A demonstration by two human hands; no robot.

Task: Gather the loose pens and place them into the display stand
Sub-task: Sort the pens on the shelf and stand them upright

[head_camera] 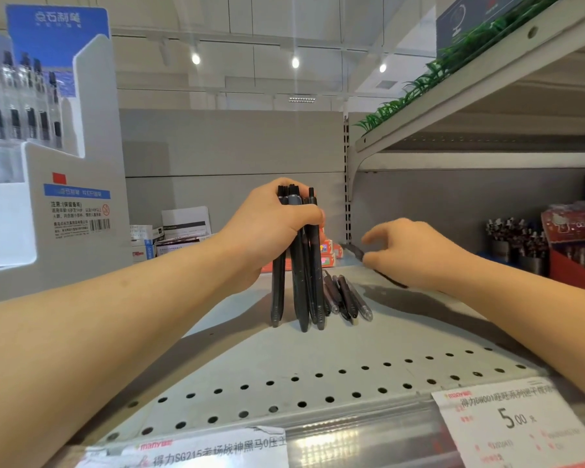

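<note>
Left hand [271, 224]: clutching upright pen bundle [298, 285]. Right hand [416, 255]: pinching one pen [353, 250]. Loose pens [347, 298]: remaining on shelf [352, 359]. Display stand [65, 197]: awaiting bundle.

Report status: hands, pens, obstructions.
Left hand gripping pen bundle upright on shelf. Right hand pinching one pen. Loose pens remain. No obstructions.

Upper parts of pen bundle [298, 265] covered by left hand [271, 224]; pen count not readable. Pen [355, 251] in right hand [416, 255] motion-blurred, middle hidden by fingers. Display stand [71, 184] cut by left edge, its pens blurred. Price tag [520, 423] cut by bottom edge, small print illegible.
</note>
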